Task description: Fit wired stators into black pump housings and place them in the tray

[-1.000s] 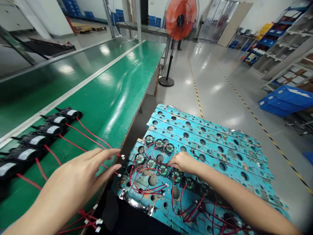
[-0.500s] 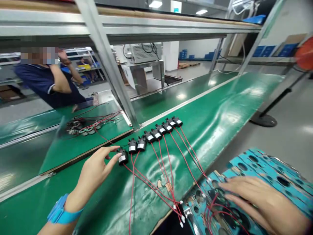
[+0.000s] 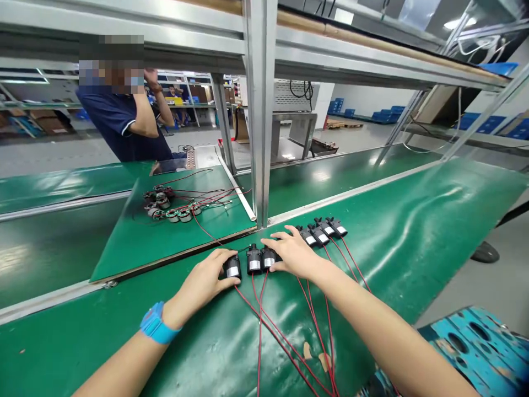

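Black pumps with white labels and red wires stand in a slanting row on the green bench mat (image 3: 198, 353). My left hand (image 3: 206, 280), with a blue band at the wrist, has its thumb and fingers round the leftmost pump (image 3: 233, 269). Just right of that, a second pump (image 3: 254, 262) stands untouched. Thumb and fingertips of my right hand (image 3: 296, 253) are at both sides of the third pump (image 3: 269, 259). Beyond this hand are several more pumps (image 3: 319, 236); part of the row is hidden behind it.
A metal post (image 3: 261, 121) rises behind the row, under a shelf beam. Wound motor parts (image 3: 177, 212) with wires lie on a green board at back left. A co-worker (image 3: 124, 121) is across the bench. A blue perforated board (image 3: 475, 342) is at lower right.
My right hand has come from the blue board over to the third pump in the row. My left hand remains at the leftmost pump. The view has turned leftward.
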Motion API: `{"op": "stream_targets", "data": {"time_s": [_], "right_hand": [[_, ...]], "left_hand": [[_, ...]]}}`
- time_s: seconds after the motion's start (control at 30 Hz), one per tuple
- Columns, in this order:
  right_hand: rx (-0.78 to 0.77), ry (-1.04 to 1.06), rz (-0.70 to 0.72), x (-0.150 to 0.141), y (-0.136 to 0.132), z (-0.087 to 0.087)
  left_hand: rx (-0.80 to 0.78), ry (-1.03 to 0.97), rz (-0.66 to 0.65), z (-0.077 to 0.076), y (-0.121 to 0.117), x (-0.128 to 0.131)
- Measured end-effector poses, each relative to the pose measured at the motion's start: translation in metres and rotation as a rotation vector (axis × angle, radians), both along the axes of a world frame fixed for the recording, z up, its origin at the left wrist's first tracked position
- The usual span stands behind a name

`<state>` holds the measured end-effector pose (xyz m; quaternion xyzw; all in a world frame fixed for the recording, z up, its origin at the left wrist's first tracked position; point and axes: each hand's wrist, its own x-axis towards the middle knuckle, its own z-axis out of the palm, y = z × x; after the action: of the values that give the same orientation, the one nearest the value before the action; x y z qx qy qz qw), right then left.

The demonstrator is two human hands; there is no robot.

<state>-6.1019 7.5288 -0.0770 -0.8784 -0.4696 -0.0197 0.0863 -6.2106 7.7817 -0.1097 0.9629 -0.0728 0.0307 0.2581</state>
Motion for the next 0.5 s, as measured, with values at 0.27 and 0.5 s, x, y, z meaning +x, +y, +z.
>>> {"op": "stream_targets", "data": {"time_s": [0.27,0.5], "right_hand": [[0.251,0.065,0.045,-0.014,0.027,-0.019],[0.224,-0.086,0.017,-0.022,0.065,-0.055]], "left_hand": [[-0.293,0.036,0.047,-0.006,0.017,0.010],[-0.590,0.076,0.137,-0.004,0.024,0.004]]}}
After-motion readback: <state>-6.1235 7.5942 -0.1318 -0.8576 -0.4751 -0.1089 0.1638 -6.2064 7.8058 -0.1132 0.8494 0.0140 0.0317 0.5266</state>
